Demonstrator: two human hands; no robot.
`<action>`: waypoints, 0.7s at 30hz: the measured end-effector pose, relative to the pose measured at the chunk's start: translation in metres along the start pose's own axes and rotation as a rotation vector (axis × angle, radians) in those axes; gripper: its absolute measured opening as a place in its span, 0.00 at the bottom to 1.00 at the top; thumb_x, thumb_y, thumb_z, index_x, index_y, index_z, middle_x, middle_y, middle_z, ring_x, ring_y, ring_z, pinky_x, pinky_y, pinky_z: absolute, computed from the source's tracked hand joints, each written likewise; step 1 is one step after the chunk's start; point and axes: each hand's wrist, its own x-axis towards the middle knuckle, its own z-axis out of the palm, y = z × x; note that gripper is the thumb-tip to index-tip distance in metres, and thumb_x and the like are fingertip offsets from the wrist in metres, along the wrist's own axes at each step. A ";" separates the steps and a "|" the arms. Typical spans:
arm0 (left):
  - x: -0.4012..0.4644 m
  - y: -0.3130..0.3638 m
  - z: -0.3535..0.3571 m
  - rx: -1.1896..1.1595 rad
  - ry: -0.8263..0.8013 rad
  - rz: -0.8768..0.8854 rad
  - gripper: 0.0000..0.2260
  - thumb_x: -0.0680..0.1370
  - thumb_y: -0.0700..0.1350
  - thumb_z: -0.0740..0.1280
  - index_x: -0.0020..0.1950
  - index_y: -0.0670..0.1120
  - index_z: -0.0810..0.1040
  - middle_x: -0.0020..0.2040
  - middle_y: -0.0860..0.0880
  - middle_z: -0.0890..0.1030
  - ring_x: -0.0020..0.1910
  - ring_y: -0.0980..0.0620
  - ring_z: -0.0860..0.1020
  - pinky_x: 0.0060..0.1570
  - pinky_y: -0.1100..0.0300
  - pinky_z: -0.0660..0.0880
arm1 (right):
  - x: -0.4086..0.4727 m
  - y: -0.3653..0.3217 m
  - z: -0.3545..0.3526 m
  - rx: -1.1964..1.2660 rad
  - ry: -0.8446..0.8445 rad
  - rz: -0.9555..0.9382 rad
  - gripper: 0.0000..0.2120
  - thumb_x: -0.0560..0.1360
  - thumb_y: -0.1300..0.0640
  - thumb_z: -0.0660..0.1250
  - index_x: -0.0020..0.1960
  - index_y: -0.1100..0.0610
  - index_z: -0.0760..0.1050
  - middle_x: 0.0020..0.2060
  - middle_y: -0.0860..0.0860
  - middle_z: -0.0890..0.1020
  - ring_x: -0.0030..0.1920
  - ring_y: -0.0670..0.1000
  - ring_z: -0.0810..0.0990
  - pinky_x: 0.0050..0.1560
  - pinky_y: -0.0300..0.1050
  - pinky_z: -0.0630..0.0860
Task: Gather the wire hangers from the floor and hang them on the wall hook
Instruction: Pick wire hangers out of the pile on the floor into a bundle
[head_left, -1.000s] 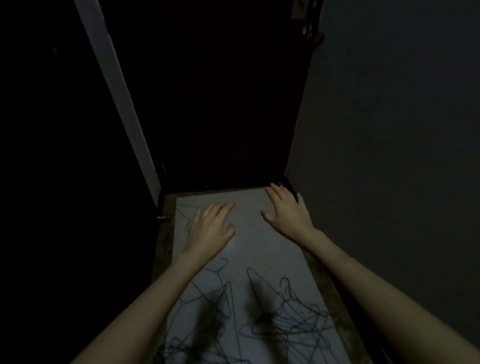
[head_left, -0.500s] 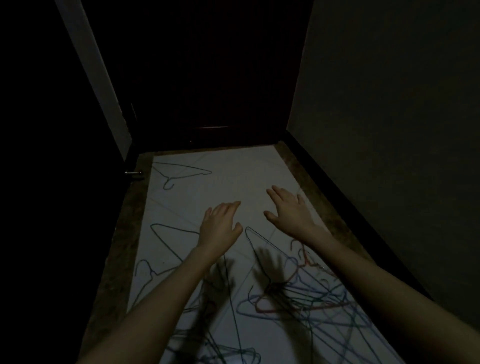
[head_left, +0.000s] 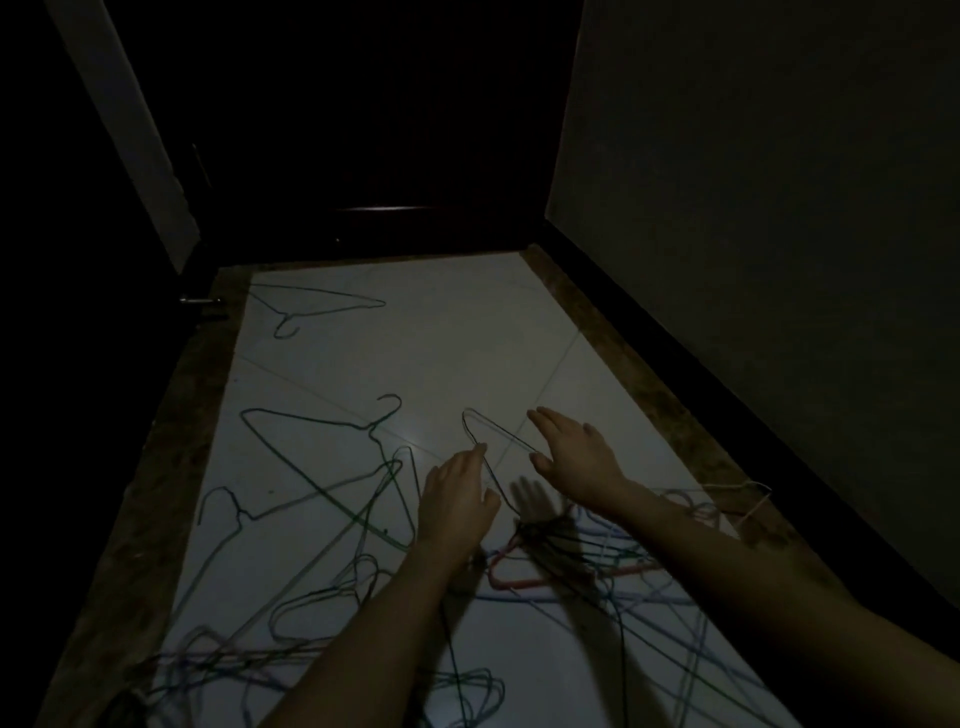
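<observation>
Several thin wire hangers lie scattered and tangled on the pale tiled floor (head_left: 457, 353) of a dim, narrow hallway. A green hanger (head_left: 311, 304) lies alone at the far end. Another green hanger (head_left: 317, 441) lies left of centre. A red hanger (head_left: 514, 582) sits in the tangle under my arms. My left hand (head_left: 454, 499) hovers with straight fingers, its fingertips at the corner of a dark hanger (head_left: 493, 431). My right hand (head_left: 574, 449) is spread flat just right of that hanger. Neither hand holds anything. No wall hook is visible.
A dark door (head_left: 363, 130) closes the hallway's far end, with a pale frame (head_left: 135, 130) to its left. A grey wall (head_left: 779, 208) with a black skirting board runs along the right. A small metal door stop (head_left: 200, 301) sticks out at the left floor edge.
The view has tilted down, bringing more of the floor and hangers into sight. Both hands have dropped lower toward the dark hanger near the middle, staying spread and holding nothing.
</observation>
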 end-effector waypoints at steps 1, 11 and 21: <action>0.001 -0.002 0.007 0.003 -0.006 0.005 0.26 0.80 0.46 0.57 0.77 0.47 0.53 0.75 0.48 0.61 0.71 0.49 0.62 0.70 0.57 0.56 | -0.004 0.007 0.010 -0.016 -0.003 -0.007 0.28 0.79 0.50 0.56 0.76 0.52 0.50 0.75 0.49 0.56 0.73 0.50 0.59 0.72 0.51 0.55; -0.001 0.018 0.056 0.011 -0.118 0.048 0.26 0.79 0.45 0.60 0.76 0.47 0.57 0.71 0.44 0.66 0.67 0.45 0.66 0.64 0.57 0.64 | -0.084 0.072 0.079 0.276 0.000 0.131 0.23 0.77 0.56 0.62 0.71 0.58 0.63 0.68 0.55 0.70 0.63 0.55 0.72 0.60 0.46 0.69; -0.014 0.037 0.099 -0.236 -0.178 0.085 0.22 0.78 0.36 0.61 0.72 0.47 0.65 0.67 0.47 0.70 0.62 0.50 0.70 0.53 0.68 0.64 | -0.115 0.074 0.116 0.420 -0.124 0.349 0.22 0.76 0.52 0.65 0.68 0.55 0.67 0.63 0.56 0.69 0.63 0.56 0.69 0.61 0.46 0.68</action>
